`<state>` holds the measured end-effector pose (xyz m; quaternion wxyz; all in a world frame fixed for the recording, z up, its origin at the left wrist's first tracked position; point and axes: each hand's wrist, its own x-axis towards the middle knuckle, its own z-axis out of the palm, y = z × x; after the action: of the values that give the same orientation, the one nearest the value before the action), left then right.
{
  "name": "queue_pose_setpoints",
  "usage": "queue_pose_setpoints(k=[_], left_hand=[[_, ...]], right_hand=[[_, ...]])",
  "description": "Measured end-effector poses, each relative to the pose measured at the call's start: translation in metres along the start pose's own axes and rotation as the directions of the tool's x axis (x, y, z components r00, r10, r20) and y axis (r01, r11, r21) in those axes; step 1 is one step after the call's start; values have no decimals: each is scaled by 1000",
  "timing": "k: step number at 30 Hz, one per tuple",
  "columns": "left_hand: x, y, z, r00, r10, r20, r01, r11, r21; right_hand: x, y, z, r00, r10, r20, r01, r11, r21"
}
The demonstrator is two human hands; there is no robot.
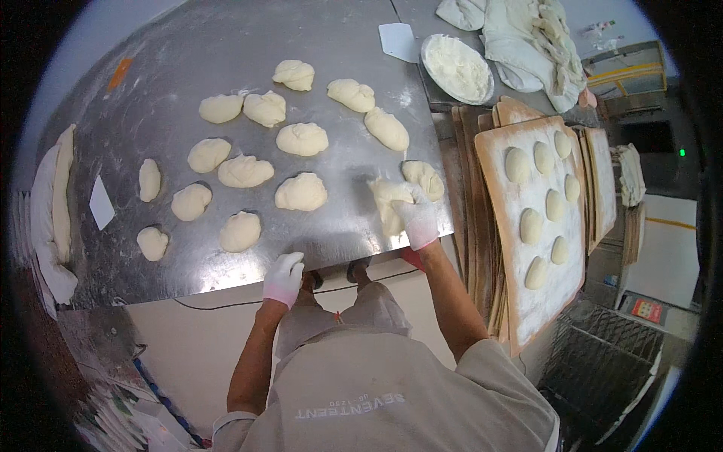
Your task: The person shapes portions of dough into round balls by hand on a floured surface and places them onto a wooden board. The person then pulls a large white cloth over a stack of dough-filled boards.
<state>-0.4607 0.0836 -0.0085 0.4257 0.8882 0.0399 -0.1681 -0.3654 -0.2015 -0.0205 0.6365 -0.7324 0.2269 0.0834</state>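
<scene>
My right hand [414, 218], in a white glove with pink cuff, grips a stretched, flattened dough piece [388, 203] at the right front of the steel table [128, 271]. Just behind it lies a folded dough piece [423, 178]. My gloved left hand [285, 277] is at the front edge, fingers curled together with no dough visible in them. Several pale, uneven dough lumps [301, 192] are spread across the table, each apart from the others. A white scraper [100, 202] lies at the left and another [398, 42] at the back.
To the right, floured boards [565, 264] carry several dough rounds [531, 226], with more boards stacked beneath. A flour bowl [456, 68] and cloths [527, 45] sit at the back right. A rolled cloth [53, 226] lies along the left edge. A metal rack [602, 361] stands lower right.
</scene>
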Motion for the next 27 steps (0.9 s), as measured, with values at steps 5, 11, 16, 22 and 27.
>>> queue_pose_setpoints(k=[5,11,16,22,27], left_hand=[[38,31,33,996,10,-84,-13,999,-32],[108,79,89,992,-3,-125,23,988,155],[110,88,109,981,-114,159,53,938,342],[117,80,108,944,70,324,-208,886,413],[113,77,109,805,523,280,-584,780,224]], right_hand=[[-1,30,-1,824,-532,194,562,722,-404],[19,77,-14,701,-677,224,696,580,-424],[26,73,-13,878,-380,293,479,688,-545],[1,84,0,936,-200,291,336,758,-559],[30,92,10,798,-480,363,599,575,-557]])
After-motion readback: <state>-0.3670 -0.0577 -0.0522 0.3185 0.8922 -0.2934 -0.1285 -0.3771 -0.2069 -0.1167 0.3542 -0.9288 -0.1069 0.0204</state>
